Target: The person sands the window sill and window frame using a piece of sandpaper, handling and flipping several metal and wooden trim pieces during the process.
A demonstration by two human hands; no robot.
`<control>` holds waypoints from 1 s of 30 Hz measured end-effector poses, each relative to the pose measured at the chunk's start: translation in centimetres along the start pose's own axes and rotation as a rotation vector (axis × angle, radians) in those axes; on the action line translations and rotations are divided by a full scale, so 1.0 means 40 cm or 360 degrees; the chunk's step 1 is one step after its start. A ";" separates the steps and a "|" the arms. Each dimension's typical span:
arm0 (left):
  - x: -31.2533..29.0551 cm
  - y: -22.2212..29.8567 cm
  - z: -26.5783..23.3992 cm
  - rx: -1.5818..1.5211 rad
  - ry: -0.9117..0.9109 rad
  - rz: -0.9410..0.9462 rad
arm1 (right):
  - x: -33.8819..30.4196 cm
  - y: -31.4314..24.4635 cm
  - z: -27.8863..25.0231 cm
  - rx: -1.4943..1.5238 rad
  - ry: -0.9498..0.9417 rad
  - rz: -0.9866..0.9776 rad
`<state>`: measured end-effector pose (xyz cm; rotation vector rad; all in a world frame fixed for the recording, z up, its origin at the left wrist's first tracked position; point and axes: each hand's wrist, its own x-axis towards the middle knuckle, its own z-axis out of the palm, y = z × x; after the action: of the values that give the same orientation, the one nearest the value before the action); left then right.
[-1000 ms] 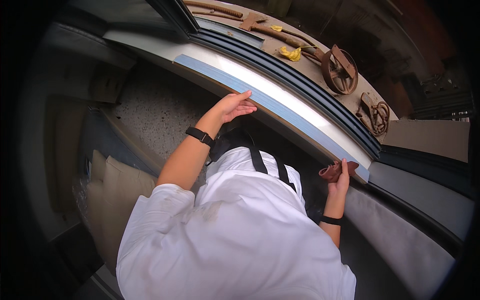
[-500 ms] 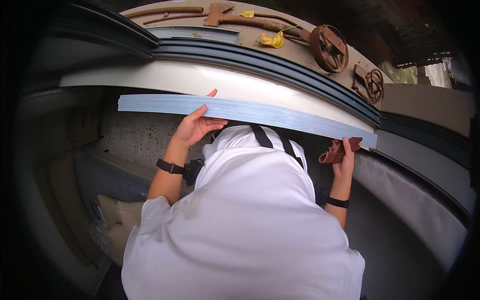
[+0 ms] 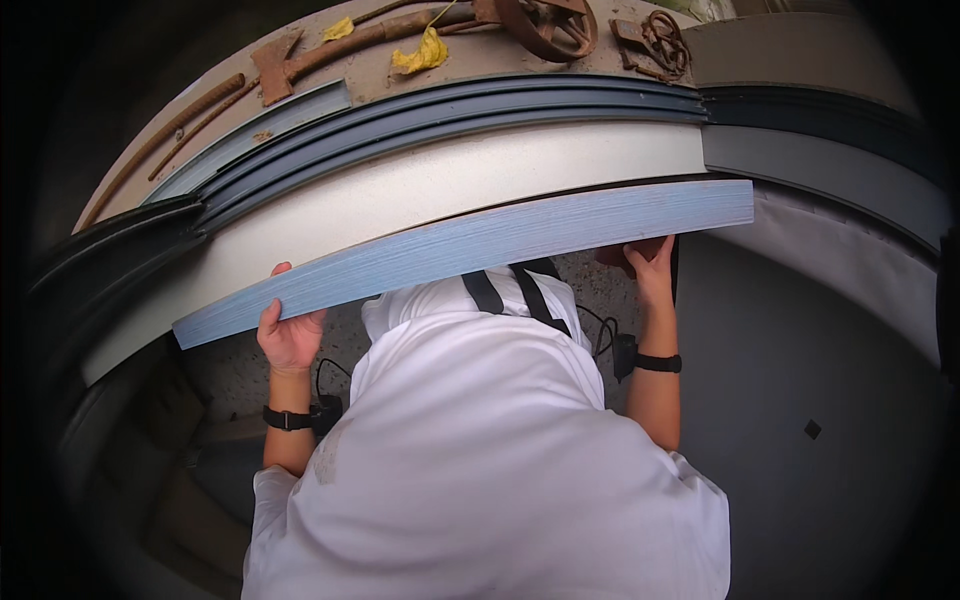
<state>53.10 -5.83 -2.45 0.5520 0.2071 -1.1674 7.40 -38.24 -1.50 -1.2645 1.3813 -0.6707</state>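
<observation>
Weathered beige, a ledge [image 3: 475,60] is curving across the background, while a dark, ridged metal track [image 3: 450,110] and a smooth white sill [image 3: 450,170] are running along its near side. Just below the sill, a long, straight-edged board [image 3: 460,245] is slanting upward to the right, its blue-grey face showing fine lengthwise streaks.

The left hand [image 3: 289,340] is rising from below with its forearm nearly upright; its fingers are clasping the board near the left end, the thumb pressing on the streaked face and one fingertip peeping over the far edge. The right hand [image 3: 653,272] is reaching up to the lower edge near the other end, its fingers closing on a reddish-brown cloth [image 3: 615,258] tucked against the board. The board is hiding much of the cloth and some of those fingers. Black bands [image 3: 288,418] are circling both wrists.

On the ledge, a rusty axe [image 3: 375,40] is lying near a ribbed rod [image 3: 150,147], yellow leaves [image 3: 420,52] and a rusted wheel [image 3: 518,28]. To the right, a flat dark grey panel [image 3: 790,330] is filling the lower space.
</observation>
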 end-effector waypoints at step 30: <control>-0.659 -0.474 0.007 0.0012 0.0895 0.1312 | 0.633 0.111 -0.198 -0.1499 0.0384 -0.1278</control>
<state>25.45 10.16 3.42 0.8589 0.4060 -0.1961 2.71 -62.56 -12.03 -2.6370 1.4032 -0.7284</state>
